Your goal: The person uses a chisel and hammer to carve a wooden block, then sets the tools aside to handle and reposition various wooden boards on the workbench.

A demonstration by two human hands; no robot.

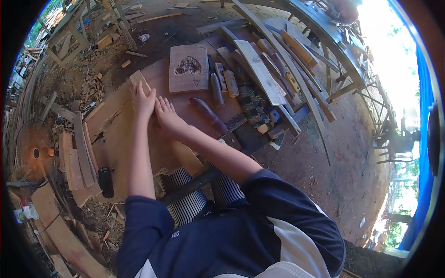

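Observation:
A narrow wooden strip lies slantwise over a wide, rough-edged board, its near part showing below my hands. My left hand is on the far part of the strip, fingers along its left side and thumb to the right. Close beside it, my right hand rests with fingers stretched out and pressed down; its palm hides the middle of the strip. Right of my hands lies a dark brown carved piece. Beyond is a flat wooden block with a dark carved hollow.
Chisel-like tools with wooden handles and a dark cylinder lie to the right, beside long planks. A black object lies at the left. Wood scraps cover the ground there. A long table stands at the back right.

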